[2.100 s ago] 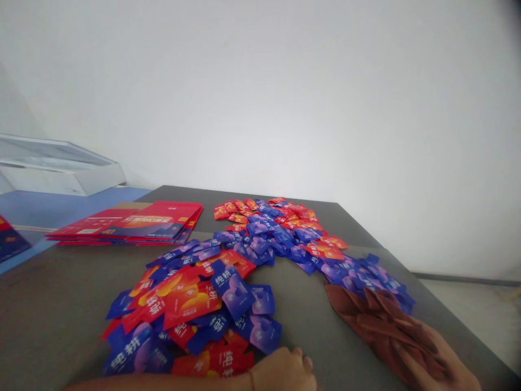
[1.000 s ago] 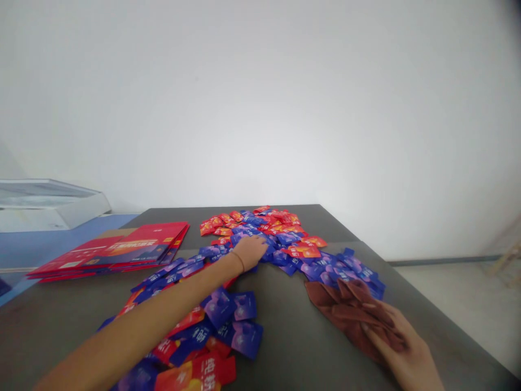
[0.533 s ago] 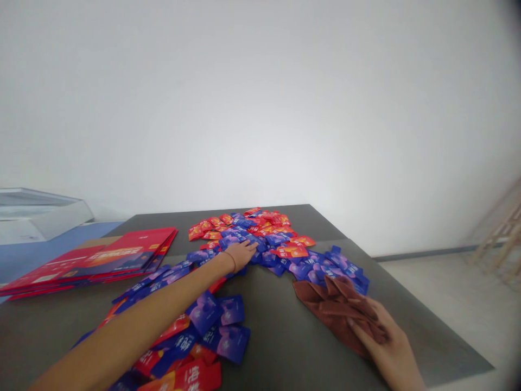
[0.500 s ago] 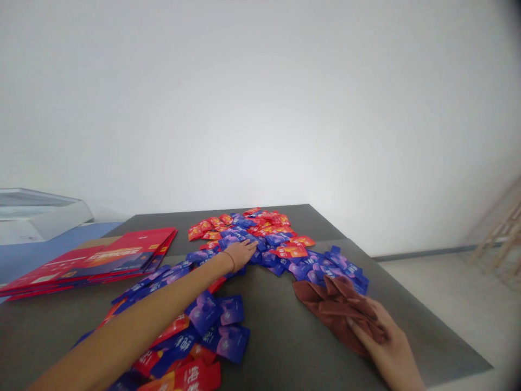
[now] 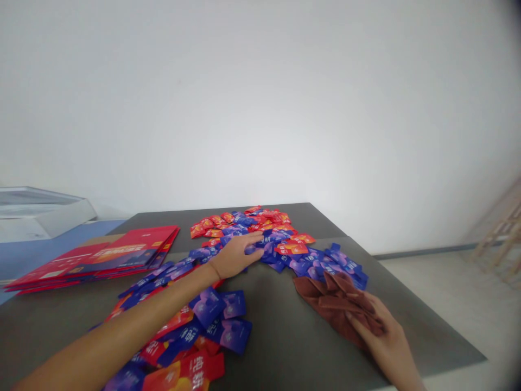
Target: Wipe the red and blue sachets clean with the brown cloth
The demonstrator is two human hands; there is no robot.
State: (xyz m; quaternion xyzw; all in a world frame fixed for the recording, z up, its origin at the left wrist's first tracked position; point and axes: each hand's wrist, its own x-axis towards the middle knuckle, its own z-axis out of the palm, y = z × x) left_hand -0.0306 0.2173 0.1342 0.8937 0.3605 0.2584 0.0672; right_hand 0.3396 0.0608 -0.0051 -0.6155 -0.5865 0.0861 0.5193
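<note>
Your left hand [image 5: 240, 253]: thumb and fingers spread among blue sachets [image 5: 267, 251] | your right hand [image 5: 380, 326]: fingers pinching bunched brown cloth [image 5: 336, 305] | red sachets [image 5: 292, 247], blue: loose, mixed, near and far

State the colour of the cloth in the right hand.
The cloth is reddish brown; it shows best in the head view.

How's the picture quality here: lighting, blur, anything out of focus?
Head view: soft light, with a broad pale glow mid-wall and a dark upper-right corner; head view, right edge: wooden legs blurred; head view, table: far packets too soft to read, large print on the nearest packets clearer, folds of the brown cloth distinguishable.
</note>
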